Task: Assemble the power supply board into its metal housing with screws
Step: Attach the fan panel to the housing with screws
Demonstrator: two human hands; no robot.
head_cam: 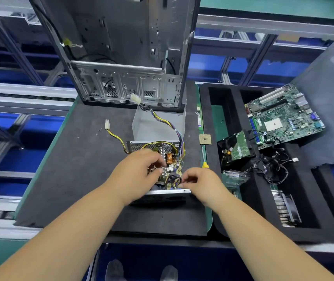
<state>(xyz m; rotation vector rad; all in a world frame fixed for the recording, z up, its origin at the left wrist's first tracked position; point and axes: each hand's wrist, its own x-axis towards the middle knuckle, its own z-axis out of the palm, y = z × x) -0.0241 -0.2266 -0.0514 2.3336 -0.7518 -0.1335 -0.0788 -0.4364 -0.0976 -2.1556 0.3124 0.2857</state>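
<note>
Board sits in housing (open-topped) — hands inside.

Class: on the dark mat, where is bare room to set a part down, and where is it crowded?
Bare: the dark mat left of the open metal power supply housing, below the small loose screws; also the front strip. Crowded: behind the housing, with the grey cover and computer case.
</note>
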